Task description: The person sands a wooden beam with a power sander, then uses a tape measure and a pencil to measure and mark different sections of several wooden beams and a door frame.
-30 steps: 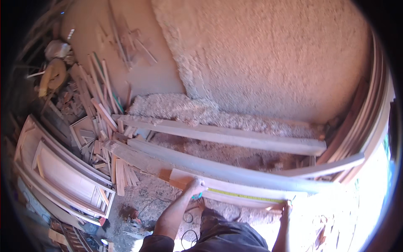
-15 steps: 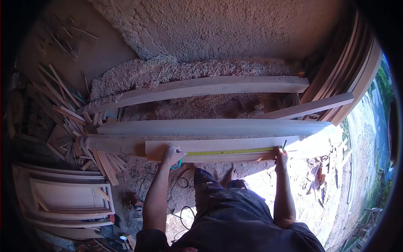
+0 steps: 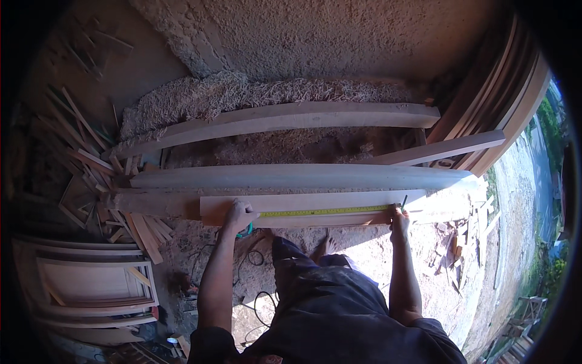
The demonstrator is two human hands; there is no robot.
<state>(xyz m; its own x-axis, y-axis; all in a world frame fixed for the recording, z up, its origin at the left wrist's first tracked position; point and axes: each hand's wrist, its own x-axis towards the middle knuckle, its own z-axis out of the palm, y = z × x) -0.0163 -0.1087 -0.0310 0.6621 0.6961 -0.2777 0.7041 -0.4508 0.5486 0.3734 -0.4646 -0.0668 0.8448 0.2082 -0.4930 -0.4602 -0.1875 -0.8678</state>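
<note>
A pale wooden board (image 3: 291,201) lies lengthwise in front of me, on a thicker timber. A yellow measuring tape (image 3: 327,212) is stretched straight along its near part. My left hand (image 3: 240,215) is closed at the tape's left end, with the green tape measure case (image 3: 245,230) partly hidden under it. At the other end my right hand (image 3: 399,222) pinches the tape at the board's near edge. A thin dark stick, perhaps a pencil (image 3: 404,199), points up from the right-hand fingers.
Beyond the board lie a long planed beam (image 3: 291,176) and a curved beam (image 3: 285,119) beside heaped wood shavings (image 3: 200,100). Offcuts (image 3: 142,233) pile up at left, above stacked framed panels (image 3: 91,279). Long planks (image 3: 515,109) lean at far right. A cable (image 3: 257,306) loops on the floor.
The whole view has shifted slightly, so everything sits a little further left and mostly higher. Both hands keep about the same places on the board, with the tape still stretched between them.
</note>
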